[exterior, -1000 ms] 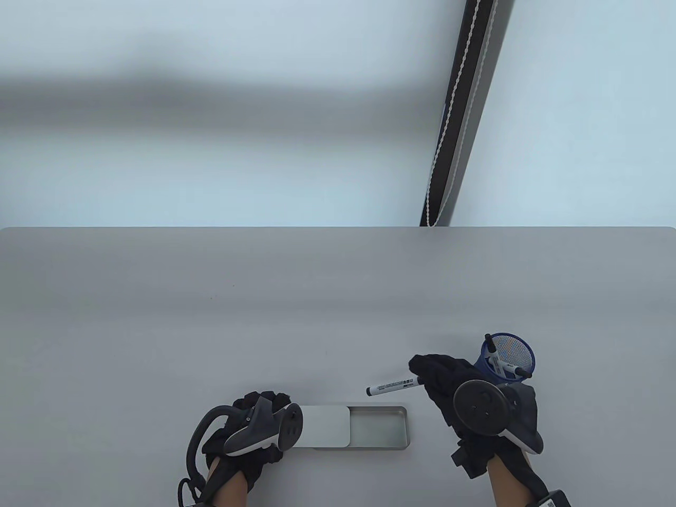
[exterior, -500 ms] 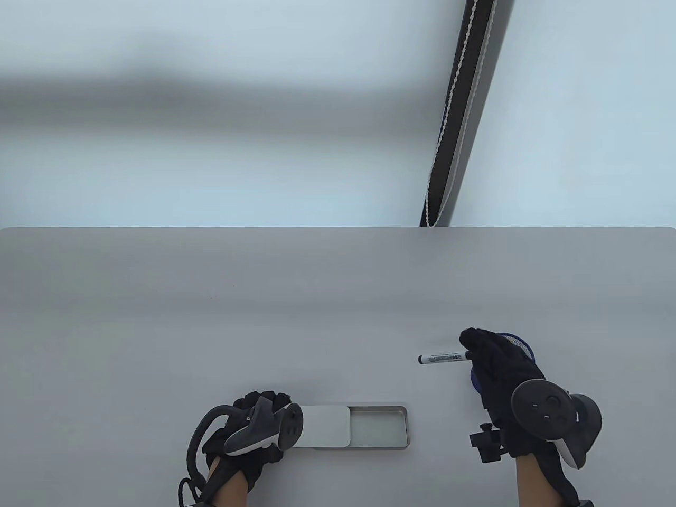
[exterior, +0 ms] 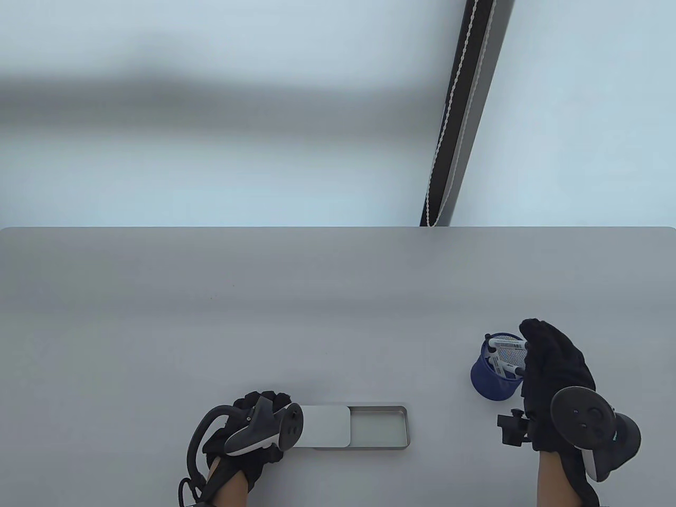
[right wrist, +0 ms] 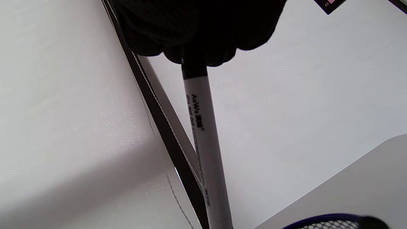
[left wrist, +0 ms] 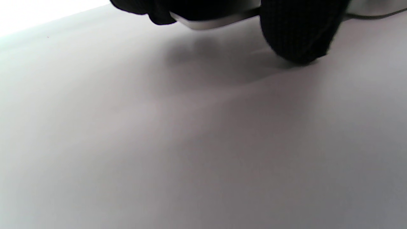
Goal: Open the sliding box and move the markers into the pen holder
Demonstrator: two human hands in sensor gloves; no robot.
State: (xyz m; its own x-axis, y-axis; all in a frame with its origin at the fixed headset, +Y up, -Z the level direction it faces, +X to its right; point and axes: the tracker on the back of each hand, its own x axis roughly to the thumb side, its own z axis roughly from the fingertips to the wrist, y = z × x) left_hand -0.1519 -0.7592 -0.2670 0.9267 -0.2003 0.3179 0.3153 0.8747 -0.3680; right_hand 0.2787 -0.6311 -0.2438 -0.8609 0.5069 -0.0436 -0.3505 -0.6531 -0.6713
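Note:
The silver sliding box (exterior: 380, 426) lies near the front edge. Its lid (exterior: 325, 425) is slid left, and the uncovered tray part shows nothing inside. My left hand (exterior: 259, 428) holds the box's left end; the left wrist view shows my fingers (left wrist: 295, 35) at a corner of the box (left wrist: 216, 23). The blue mesh pen holder (exterior: 494, 377) stands to the right with markers (exterior: 501, 365) in it. My right hand (exterior: 552, 364) pinches a white marker (exterior: 509, 345) by its black end. The barrel of the marker (right wrist: 203, 143) points down toward the rim of the holder (right wrist: 330, 221).
The grey table (exterior: 211, 327) stretches wide behind and to the left of the box. A dark post with a white cord (exterior: 454, 121) stands beyond the table's far edge.
My right hand carried the marker from above the box rightward to the pen holder and tipped it down over the holder's mouth. The left hand and box stayed put.

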